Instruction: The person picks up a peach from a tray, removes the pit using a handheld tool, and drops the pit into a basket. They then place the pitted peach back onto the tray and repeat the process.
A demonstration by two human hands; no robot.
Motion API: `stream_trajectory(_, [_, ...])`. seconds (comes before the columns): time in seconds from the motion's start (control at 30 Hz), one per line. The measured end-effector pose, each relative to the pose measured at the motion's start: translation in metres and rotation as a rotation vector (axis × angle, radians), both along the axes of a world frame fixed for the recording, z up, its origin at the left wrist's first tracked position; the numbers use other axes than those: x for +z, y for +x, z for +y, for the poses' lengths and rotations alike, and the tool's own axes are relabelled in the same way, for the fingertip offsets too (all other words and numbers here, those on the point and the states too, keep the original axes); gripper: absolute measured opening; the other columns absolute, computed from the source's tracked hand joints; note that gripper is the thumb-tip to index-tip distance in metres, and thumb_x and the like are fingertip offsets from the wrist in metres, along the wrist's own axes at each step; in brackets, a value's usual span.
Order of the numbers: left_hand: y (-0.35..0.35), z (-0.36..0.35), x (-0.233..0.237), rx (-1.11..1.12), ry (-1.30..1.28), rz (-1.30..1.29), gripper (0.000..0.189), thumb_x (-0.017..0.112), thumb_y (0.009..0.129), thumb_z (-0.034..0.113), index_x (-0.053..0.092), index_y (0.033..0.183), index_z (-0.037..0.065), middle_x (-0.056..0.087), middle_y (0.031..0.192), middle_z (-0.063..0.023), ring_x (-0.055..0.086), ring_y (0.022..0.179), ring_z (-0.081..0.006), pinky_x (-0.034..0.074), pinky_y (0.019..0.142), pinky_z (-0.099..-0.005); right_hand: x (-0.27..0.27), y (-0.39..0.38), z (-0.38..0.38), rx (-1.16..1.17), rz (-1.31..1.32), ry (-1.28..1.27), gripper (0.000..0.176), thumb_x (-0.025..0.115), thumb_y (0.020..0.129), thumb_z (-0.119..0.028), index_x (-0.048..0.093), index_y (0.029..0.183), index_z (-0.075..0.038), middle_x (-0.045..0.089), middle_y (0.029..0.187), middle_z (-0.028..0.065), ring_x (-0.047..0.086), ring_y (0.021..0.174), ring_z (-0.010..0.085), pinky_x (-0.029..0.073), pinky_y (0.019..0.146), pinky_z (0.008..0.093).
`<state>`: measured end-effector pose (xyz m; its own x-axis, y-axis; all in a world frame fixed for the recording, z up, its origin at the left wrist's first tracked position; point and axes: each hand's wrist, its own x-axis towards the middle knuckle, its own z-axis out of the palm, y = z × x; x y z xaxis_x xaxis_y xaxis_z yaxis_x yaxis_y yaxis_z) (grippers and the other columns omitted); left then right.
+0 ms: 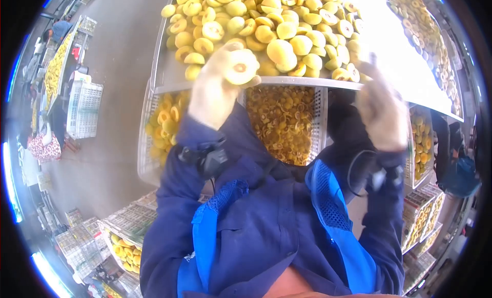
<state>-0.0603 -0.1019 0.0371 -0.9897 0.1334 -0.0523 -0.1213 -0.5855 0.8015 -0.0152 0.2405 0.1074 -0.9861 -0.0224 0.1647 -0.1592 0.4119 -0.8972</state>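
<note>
- The left hand (215, 90) is closed around a yellow fruit half (241, 67), cut face and brown pit hollow turned toward the camera. It is held just at the near edge of the fruit heap.
- The right hand (382, 113) is raised at the same edge, blurred, with fingers curled. Whether it grips anything I cannot tell, though its fingertips (361, 57) reach among the nearest pieces.
- Both arms wear dark blue sleeves (174, 195). A black device (210, 158) is strapped at the left wrist, and a thin looped cable (366, 172) hangs at the right one.
- Just beyond the hands lies the heap of halved yellow fruit (277, 26), some cut side up, some skin side up, spread on a metal table (164, 83).
- Under the table's edge, between the two arms, a white plastic crate (322, 124) holds smaller fruit pieces, and a second such crate (148, 159) sits to its left.
- Farther left, on the grey floor, stands an empty white crate (84, 108) — well apart from the hands.
- At lower left and lower right, more crates of fruit (123, 247) are stacked.
</note>
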Motion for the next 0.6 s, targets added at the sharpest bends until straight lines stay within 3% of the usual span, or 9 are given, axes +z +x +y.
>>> stream_trajectory(0.07, [0.023, -0.024, 0.019, -0.093, 0.283, -0.050, 0.041, 0.061, 0.109, 0.022, 0.061, 0.142, -0.002, 0.068, 0.138, -0.0236, 0.069, 0.126, -0.0449, 0.064, 0.098, -0.0575, 0.025, 0.030, 0.032, -0.190, -0.192, -0.506, 0.028, 0.056, 0.115, -0.024, 0.071, 0.125, -0.001, 0.056, 0.067, 0.0017, 0.047, 0.053, 0.0104, 0.036, 0.050, 0.0259])
stream_trajectory(0.17, [0.045, -0.032, 0.013, -0.074, 0.411, -0.047, 0.043, 0.063, 0.109, 0.028, 0.060, 0.138, -0.003, 0.067, 0.137, -0.0285, 0.064, 0.133, -0.0494, 0.057, 0.109, -0.0628, 0.026, 0.058, 0.035, -0.177, -0.309, -0.490, 0.047, 0.051, 0.120, -0.038, 0.074, 0.116, 0.003, 0.062, 0.070, 0.0052, 0.055, 0.056, 0.0123, 0.041, 0.050, 0.0271])
stream_trajectory(0.27, [0.055, -0.006, -0.005, -0.098, 0.557, -0.041, 0.042, 0.065, 0.099, 0.021, 0.064, 0.132, -0.004, 0.066, 0.140, -0.0298, 0.059, 0.139, -0.0496, 0.051, 0.118, -0.0650, 0.003, 0.083, -0.042, 0.055, -0.479, -0.236, 0.045, 0.056, 0.118, -0.039, 0.074, 0.115, 0.001, 0.067, 0.073, 0.0039, 0.056, 0.057, 0.0102, 0.044, 0.053, 0.0273])
stream_trajectory(0.37, [0.070, 0.023, -0.014, -0.023, 0.620, -0.133, 0.049, 0.062, 0.085, 0.017, 0.068, 0.128, -0.006, 0.066, 0.140, -0.0287, 0.058, 0.140, -0.0498, 0.047, 0.121, -0.0656, -0.028, 0.096, -0.104, 0.184, -0.534, -0.654, 0.031, 0.067, 0.114, -0.031, 0.075, 0.121, -0.002, 0.065, 0.076, -0.0004, 0.054, 0.063, 0.0050, 0.043, 0.058, 0.0239])
stream_trajectory(0.4, [0.073, 0.030, -0.012, -0.021, 0.609, -0.117, 0.052, 0.062, 0.085, 0.018, 0.067, 0.130, -0.006, 0.066, 0.140, -0.0285, 0.058, 0.140, -0.0498, 0.046, 0.122, -0.0654, -0.019, 0.093, -0.122, 0.116, -0.648, -0.603, 0.031, 0.067, 0.114, -0.031, 0.074, 0.123, -0.003, 0.064, 0.078, -0.0018, 0.055, 0.067, 0.0038, 0.045, 0.060, 0.0241])
stream_trajectory(0.5, [0.078, 0.043, -0.005, 0.014, 0.547, -0.113, 0.064, 0.060, 0.084, 0.022, 0.064, 0.141, -0.008, 0.066, 0.140, -0.0272, 0.061, 0.135, -0.0501, 0.046, 0.122, -0.0648, -0.056, 0.086, -0.129, 0.152, -0.269, -0.268, 0.026, 0.071, 0.109, -0.025, 0.074, 0.124, -0.003, 0.071, 0.080, 0.0098, 0.069, 0.068, 0.0205, 0.054, 0.063, 0.0364])
stream_trajectory(0.57, [0.075, 0.049, -0.004, -0.044, 0.506, -0.091, 0.057, 0.061, 0.085, 0.022, 0.065, 0.134, -0.005, 0.067, 0.131, -0.0238, 0.063, 0.129, -0.0453, 0.052, 0.114, -0.0592, -0.077, 0.080, -0.125, 0.119, 0.065, -0.018, 0.026, 0.072, 0.106, -0.021, 0.073, 0.124, -0.002, 0.073, 0.083, 0.0175, 0.074, 0.072, 0.0330, 0.057, 0.066, 0.0443])
stream_trajectory(0.6, [0.072, 0.052, -0.005, -0.072, 0.489, -0.078, 0.053, 0.061, 0.085, 0.023, 0.066, 0.131, -0.004, 0.068, 0.126, -0.0222, 0.064, 0.127, -0.0429, 0.055, 0.110, -0.0563, -0.079, 0.076, -0.123, 0.124, 0.081, 0.015, 0.026, 0.073, 0.105, -0.021, 0.074, 0.124, -0.002, 0.073, 0.085, 0.0200, 0.074, 0.075, 0.0366, 0.057, 0.067, 0.0467])
